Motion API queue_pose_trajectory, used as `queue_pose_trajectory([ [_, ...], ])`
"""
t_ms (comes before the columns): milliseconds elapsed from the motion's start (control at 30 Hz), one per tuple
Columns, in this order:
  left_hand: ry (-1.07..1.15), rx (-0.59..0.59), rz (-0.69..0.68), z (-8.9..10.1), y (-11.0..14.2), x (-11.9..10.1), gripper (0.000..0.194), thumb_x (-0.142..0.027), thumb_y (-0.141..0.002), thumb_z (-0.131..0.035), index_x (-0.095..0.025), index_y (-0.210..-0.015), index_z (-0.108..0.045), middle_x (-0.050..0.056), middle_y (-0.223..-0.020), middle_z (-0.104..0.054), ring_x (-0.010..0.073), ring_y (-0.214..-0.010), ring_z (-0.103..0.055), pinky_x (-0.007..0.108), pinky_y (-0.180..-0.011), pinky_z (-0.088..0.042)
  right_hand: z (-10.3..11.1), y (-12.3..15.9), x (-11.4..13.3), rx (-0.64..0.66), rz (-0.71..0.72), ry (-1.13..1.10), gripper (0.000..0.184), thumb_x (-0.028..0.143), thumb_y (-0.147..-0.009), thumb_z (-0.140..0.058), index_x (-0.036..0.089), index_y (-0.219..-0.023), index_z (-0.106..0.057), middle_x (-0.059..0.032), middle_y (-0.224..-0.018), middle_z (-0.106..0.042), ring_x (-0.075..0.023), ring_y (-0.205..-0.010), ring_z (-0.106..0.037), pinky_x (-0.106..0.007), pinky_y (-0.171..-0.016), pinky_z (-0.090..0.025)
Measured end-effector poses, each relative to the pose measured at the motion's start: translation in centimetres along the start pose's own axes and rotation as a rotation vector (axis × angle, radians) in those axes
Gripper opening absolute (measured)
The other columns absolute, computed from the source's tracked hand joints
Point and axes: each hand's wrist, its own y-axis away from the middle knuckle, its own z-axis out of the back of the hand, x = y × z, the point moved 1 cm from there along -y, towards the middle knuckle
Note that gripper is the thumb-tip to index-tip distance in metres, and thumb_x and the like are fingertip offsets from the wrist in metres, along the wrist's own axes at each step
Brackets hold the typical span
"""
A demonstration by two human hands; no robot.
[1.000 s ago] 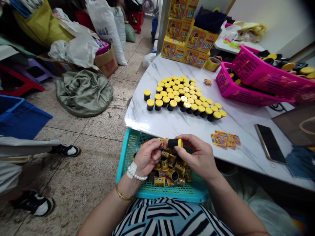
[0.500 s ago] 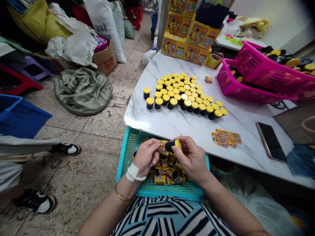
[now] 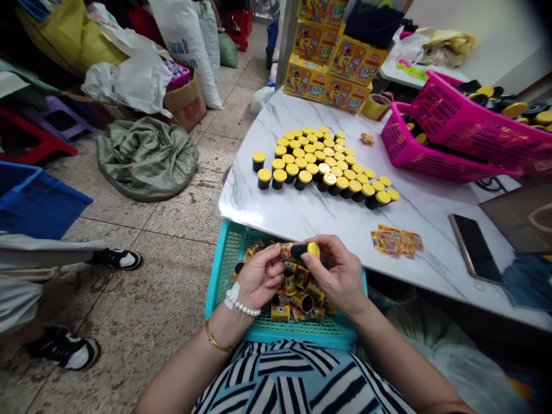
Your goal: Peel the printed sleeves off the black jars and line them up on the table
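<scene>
My right hand (image 3: 338, 273) grips a small black container with a yellow lid (image 3: 299, 251) by its lid end, thumb and fingers closed around it. The container lies sideways above a teal basket (image 3: 214, 282). My left hand (image 3: 261, 279) pinches a colourful printed sleeve (image 3: 285, 251) at the container's other end. Whether the sleeve is around that end or only against it, I cannot tell. Below, the basket holds many yellow printed sleeves (image 3: 303, 302), some showing a dark, round opening. Several rows of black containers with yellow lids (image 3: 310, 157) stand upright on the table.
Flat printed cards (image 3: 397, 241) and a phone (image 3: 475, 248) lie on the marbled table (image 3: 259, 213). Two pink baskets (image 3: 452, 126) of black and yellow parts are stacked at the right. Printed boxes (image 3: 328, 69) stand behind. At the left are another person's shoes (image 3: 64, 348) and a blue bin (image 3: 43, 201).
The container and printed sleeve are now held in line, with more of the sleeve's side curled under my left fingers. My right hand is slightly higher. The containers on the table stay put.
</scene>
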Motion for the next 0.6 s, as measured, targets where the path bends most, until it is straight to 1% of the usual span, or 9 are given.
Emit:
queue_pose_trajectory([
  [67,0.051,-0.010,0.013,0.0,0.1,0.0,0.010,-0.016,-0.082,-0.069,-0.009,-0.081,-0.062,-0.003,-0.064,-0.060,-0.0026,-0.034,-0.031,0.009,-0.027,-0.021,0.0,0.1,0.0,0.026,0.035,-0.024,0.021,0.032,-0.089,-0.065,0.024,-0.108,-0.060,-0.0060,-0.104,-0.071,-0.0197,-0.090,-0.069,-0.033,-0.079,-0.057],
  [133,0.057,-0.010,0.011,0.1,0.2,0.0,0.009,-0.016,-0.083,-0.067,-0.009,-0.081,-0.063,-0.002,-0.064,-0.061,-0.0024,-0.034,-0.031,0.009,-0.027,-0.021,0.1,0.2,0.0,0.040,0.064,-0.053,0.023,0.029,-0.089,-0.066,0.024,-0.110,-0.059,-0.0080,-0.115,-0.070,-0.0213,-0.100,-0.069,-0.034,-0.086,-0.057],
  [200,0.036,-0.014,-0.011,0.2,0.2,0.1,0.011,-0.017,-0.083,-0.069,-0.010,-0.079,-0.062,-0.003,-0.063,-0.060,-0.0018,-0.034,-0.032,0.009,-0.028,-0.022,0.0,0.4,-0.1,0.053,0.072,-0.059,0.024,0.028,-0.089,-0.065,0.024,-0.111,-0.057,-0.0093,-0.122,-0.069,-0.0212,-0.102,-0.070,-0.035,-0.086,-0.058],
  [300,-0.009,-0.006,-0.064,0.6,0.2,0.3,0.018,-0.021,-0.079,-0.075,-0.012,-0.075,-0.060,-0.003,-0.063,-0.058,-0.0010,-0.036,-0.033,0.009,-0.029,-0.024,-0.1,0.5,-0.2,0.091,0.042,-0.047,0.023,0.028,-0.091,-0.062,0.024,-0.112,-0.054,-0.0088,-0.117,-0.071,-0.0180,-0.088,-0.072,-0.031,-0.076,-0.060],
  [367,-0.047,0.005,-0.084,0.9,0.2,0.4,0.020,-0.024,-0.076,-0.077,-0.012,-0.075,-0.060,-0.004,-0.062,-0.057,-0.0009,-0.036,-0.032,0.010,-0.029,-0.024,-0.2,0.5,-0.3,0.103,0.029,-0.060,0.021,0.028,-0.092,-0.061,0.024,-0.112,-0.053,-0.0075,-0.112,-0.072,-0.0167,-0.082,-0.072,-0.029,-0.072,-0.060],
  [433,-0.098,-0.004,-0.111,1.0,0.4,0.3,0.022,-0.026,-0.074,-0.078,-0.012,-0.075,-0.062,-0.004,-0.059,-0.056,-0.0005,-0.035,-0.031,0.010,-0.029,-0.023,-0.2,0.4,-0.6,0.108,0.029,-0.089,0.022,0.028,-0.091,-0.063,0.024,-0.112,-0.055,-0.0065,-0.110,-0.072,-0.0175,-0.086,-0.072,-0.030,-0.075,-0.060],
  [500,-0.167,-0.031,-0.150,1.0,0.8,0.2,0.023,-0.029,-0.073,-0.080,-0.011,-0.077,-0.065,-0.005,-0.053,-0.052,0.0003,-0.035,-0.031,0.011,-0.029,-0.022,-0.2,0.3,-0.8,0.123,0.039,-0.134,0.025,0.028,-0.089,-0.066,0.025,-0.112,-0.058,-0.0065,-0.112,-0.072,-0.0196,-0.094,-0.071,-0.033,-0.082,-0.059],
  [600,-0.254,-0.097,-0.235,1.0,1.7,-0.1,0.030,-0.032,-0.070,-0.083,-0.010,-0.085,-0.070,-0.006,-0.049,-0.049,0.0023,-0.039,-0.035,0.011,-0.033,-0.024,-0.3,0.4,-1.3,0.153,0.054,-0.246,0.030,0.026,-0.085,-0.072,0.026,-0.113,-0.062,-0.0070,-0.116,-0.071,-0.0228,-0.106,-0.069,-0.039,-0.091,-0.058],
])
